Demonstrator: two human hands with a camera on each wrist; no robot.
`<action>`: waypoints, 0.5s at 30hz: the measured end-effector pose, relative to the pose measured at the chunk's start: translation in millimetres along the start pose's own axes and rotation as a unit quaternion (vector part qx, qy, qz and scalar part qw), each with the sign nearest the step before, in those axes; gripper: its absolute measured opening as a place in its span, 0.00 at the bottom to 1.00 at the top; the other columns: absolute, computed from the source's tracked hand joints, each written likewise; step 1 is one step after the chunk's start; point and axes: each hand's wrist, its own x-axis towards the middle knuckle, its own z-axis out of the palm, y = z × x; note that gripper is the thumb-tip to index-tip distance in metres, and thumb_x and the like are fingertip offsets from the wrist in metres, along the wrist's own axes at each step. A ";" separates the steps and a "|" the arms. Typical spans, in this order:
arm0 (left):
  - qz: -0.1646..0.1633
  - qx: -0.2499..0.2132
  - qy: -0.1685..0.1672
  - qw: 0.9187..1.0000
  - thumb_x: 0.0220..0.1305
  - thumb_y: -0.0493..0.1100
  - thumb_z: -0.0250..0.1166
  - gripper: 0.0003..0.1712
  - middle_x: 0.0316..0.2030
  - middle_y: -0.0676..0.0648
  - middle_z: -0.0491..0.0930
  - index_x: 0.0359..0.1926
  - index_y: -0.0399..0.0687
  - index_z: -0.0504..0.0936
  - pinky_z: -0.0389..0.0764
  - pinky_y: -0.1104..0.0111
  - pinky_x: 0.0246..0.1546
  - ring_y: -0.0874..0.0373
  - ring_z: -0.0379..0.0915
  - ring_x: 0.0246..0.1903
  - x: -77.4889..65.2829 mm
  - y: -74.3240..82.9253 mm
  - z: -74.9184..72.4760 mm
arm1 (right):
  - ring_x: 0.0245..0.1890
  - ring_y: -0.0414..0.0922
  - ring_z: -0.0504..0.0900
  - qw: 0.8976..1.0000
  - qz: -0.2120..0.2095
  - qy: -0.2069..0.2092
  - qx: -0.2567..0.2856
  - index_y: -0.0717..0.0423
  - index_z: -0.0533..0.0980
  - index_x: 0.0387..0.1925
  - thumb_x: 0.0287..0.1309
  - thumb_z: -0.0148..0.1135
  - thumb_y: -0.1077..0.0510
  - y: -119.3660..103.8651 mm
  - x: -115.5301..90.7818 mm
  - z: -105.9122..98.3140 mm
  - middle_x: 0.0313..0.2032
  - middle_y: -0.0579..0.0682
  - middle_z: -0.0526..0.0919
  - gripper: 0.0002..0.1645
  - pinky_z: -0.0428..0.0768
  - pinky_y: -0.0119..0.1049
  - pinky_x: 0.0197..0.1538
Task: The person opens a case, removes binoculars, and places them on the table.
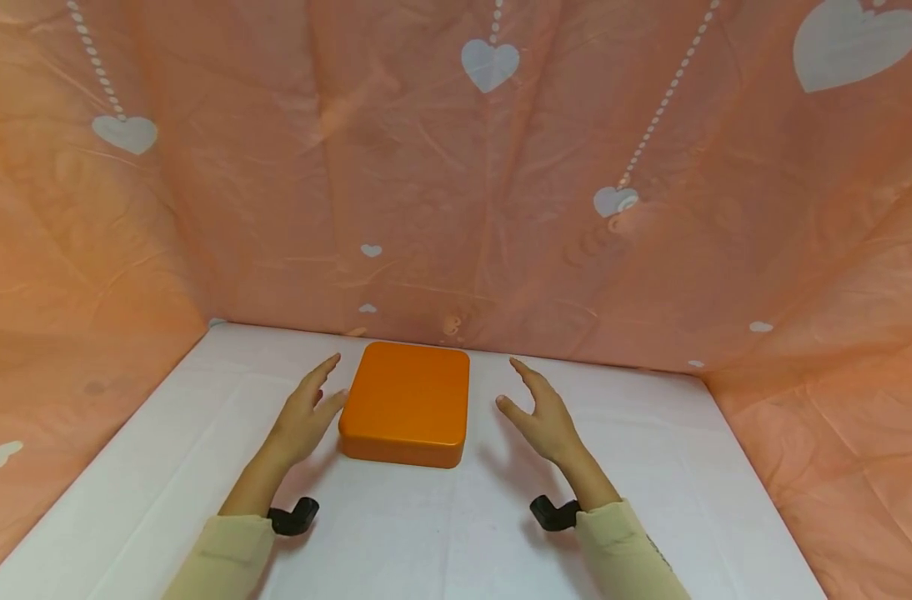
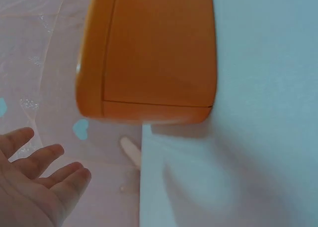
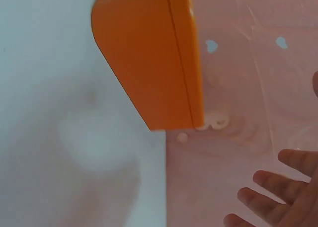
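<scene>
An orange rectangular box (image 1: 407,396) with rounded corners lies flat on the white table. A thin seam runs along its side in both wrist views, marking off a lid-like top. My left hand (image 1: 302,423) hovers beside the box's left side, fingers extended and thumb tip close to the box edge. On the other side my right hand (image 1: 543,419) is held farther from the box, fingers spread and thumb apart. Neither hand holds anything. In the left wrist view the left fingers (image 2: 42,160) show at the lower left; the right fingers (image 3: 278,187) appear at the lower right of theirs.
The white tabletop (image 1: 396,533) ends at a pink-orange curtain (image 1: 426,192) printed with white hearts, which hangs at the back and both sides. Black wrist mounts (image 1: 294,517) sit at both cuffs. The box stands close to the back edge.
</scene>
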 end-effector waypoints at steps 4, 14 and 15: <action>0.003 -0.024 -0.009 1.000 0.70 0.43 0.55 0.34 0.71 0.31 0.55 0.73 0.39 0.55 0.59 0.41 0.67 0.30 0.51 0.69 -1.4 -6.1 4.4 | 0.65 0.59 0.69 0.998 0.017 -0.006 0.065 0.52 0.63 0.69 0.59 0.63 0.50 -1.7 1.2 14.9 0.67 0.56 0.69 0.39 0.69 0.58 0.64; -0.057 -0.040 -0.044 0.997 0.62 0.49 0.65 0.46 0.72 0.33 0.53 0.73 0.41 0.53 0.61 0.44 0.66 0.32 0.54 0.68 -6.4 -18.3 14.1 | 0.63 0.63 0.70 0.984 0.045 -0.044 0.167 0.54 0.66 0.67 0.52 0.68 0.56 -5.0 -2.6 45.4 0.66 0.61 0.69 0.40 0.71 0.57 0.63; -0.061 -0.040 -0.045 0.996 0.62 0.49 0.66 0.46 0.72 0.33 0.52 0.74 0.41 0.52 0.61 0.44 0.66 0.32 0.54 0.69 -6.9 -19.0 14.9 | 0.63 0.62 0.70 0.983 0.047 -0.049 0.172 0.55 0.65 0.67 0.51 0.69 0.56 -5.5 -3.1 47.4 0.66 0.61 0.68 0.41 0.71 0.58 0.63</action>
